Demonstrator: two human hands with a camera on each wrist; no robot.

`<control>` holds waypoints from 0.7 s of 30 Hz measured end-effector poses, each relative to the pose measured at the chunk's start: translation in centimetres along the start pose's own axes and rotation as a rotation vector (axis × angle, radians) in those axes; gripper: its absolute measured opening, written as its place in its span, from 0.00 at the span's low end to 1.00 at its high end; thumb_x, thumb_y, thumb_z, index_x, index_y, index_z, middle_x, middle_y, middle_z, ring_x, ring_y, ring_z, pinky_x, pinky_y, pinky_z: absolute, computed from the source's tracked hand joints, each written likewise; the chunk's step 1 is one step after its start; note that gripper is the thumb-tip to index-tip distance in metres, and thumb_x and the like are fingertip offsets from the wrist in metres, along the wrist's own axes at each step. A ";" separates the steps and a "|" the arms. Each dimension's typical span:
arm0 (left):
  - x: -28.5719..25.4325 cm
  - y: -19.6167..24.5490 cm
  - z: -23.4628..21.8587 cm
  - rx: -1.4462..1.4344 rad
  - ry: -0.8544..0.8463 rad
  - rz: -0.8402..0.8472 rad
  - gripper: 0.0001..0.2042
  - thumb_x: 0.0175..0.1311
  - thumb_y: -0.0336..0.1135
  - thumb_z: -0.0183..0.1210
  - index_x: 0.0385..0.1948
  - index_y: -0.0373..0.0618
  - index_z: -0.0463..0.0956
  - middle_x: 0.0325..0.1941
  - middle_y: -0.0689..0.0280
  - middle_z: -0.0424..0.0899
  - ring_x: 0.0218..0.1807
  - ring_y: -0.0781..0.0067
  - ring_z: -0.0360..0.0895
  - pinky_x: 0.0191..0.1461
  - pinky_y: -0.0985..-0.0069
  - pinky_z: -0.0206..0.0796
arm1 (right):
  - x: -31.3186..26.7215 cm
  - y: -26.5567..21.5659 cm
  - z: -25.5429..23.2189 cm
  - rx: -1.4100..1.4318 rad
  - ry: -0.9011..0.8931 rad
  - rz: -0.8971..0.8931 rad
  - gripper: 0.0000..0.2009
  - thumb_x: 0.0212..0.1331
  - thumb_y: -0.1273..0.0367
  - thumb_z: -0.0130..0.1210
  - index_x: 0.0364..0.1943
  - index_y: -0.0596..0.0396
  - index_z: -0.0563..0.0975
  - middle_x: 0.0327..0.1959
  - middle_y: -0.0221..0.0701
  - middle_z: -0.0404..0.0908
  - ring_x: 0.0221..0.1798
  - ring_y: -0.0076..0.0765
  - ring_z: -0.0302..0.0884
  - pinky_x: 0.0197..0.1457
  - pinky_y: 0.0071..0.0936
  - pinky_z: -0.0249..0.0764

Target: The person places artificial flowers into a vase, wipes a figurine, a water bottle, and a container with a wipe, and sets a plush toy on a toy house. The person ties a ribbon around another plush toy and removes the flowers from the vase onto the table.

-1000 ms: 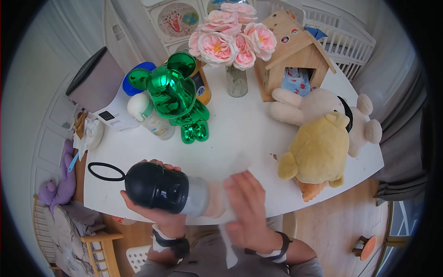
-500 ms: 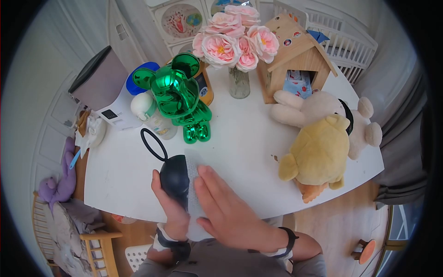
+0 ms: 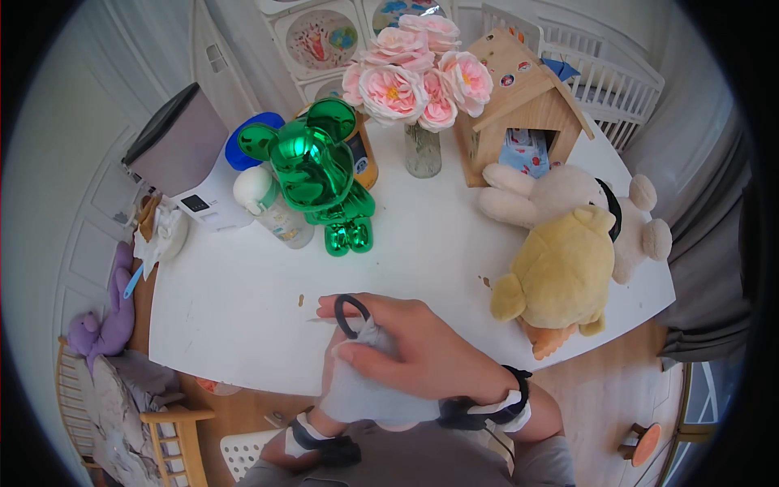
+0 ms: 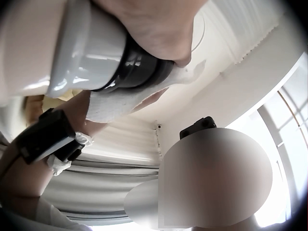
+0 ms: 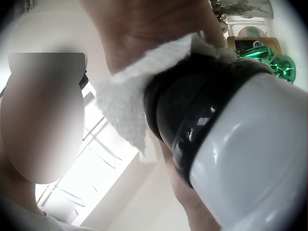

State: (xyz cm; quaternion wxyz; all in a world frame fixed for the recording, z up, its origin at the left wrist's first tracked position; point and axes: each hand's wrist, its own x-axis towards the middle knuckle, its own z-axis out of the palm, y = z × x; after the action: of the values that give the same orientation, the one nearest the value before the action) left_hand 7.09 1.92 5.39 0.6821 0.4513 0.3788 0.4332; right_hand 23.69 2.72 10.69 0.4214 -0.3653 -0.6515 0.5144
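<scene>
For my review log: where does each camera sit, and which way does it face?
Head: on the head, facing forward and down at the table; right hand, both forearms show.
Left wrist: on that wrist, facing upward past the bottle; left hand, right forearm, blurred head.
Right wrist: likewise; right hand, blurred head.
Wrist views share bottle and cloth.
</scene>
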 end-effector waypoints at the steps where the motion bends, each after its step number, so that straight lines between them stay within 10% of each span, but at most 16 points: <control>1: 0.3 0.1 0.2 -0.040 0.001 0.010 0.38 0.63 0.65 0.54 0.68 0.49 0.57 0.57 0.59 0.75 0.56 0.67 0.75 0.56 0.70 0.70 | -0.2 0.4 0.3 0.040 0.039 -0.079 0.22 0.61 0.73 0.56 0.61 0.59 0.71 0.52 0.38 0.79 0.51 0.40 0.81 0.58 0.30 0.72; 12: 1.9 -0.4 0.7 0.085 0.028 0.392 0.53 0.55 0.80 0.47 0.74 0.54 0.38 0.57 0.53 0.73 0.42 0.71 0.77 0.46 0.73 0.70 | -2.7 1.8 3.5 -0.247 0.446 -0.355 0.32 0.49 0.70 0.68 0.60 0.64 0.67 0.58 0.46 0.71 0.60 0.53 0.71 0.60 0.40 0.72; 21: 3.0 -1.1 0.4 0.126 -0.032 0.602 0.55 0.53 0.83 0.42 0.76 0.60 0.31 0.69 0.43 0.62 0.46 0.65 0.78 0.49 0.68 0.71 | -0.4 0.1 1.4 -0.228 0.235 -0.218 0.18 0.46 0.73 0.68 0.44 0.57 0.78 0.42 0.36 0.82 0.42 0.40 0.82 0.47 0.31 0.78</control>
State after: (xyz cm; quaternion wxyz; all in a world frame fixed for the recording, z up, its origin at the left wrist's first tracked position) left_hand 8.73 4.41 4.05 0.4995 0.5915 0.2435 0.5842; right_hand 22.56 1.89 10.41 0.5037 -0.3954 -0.6876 0.3423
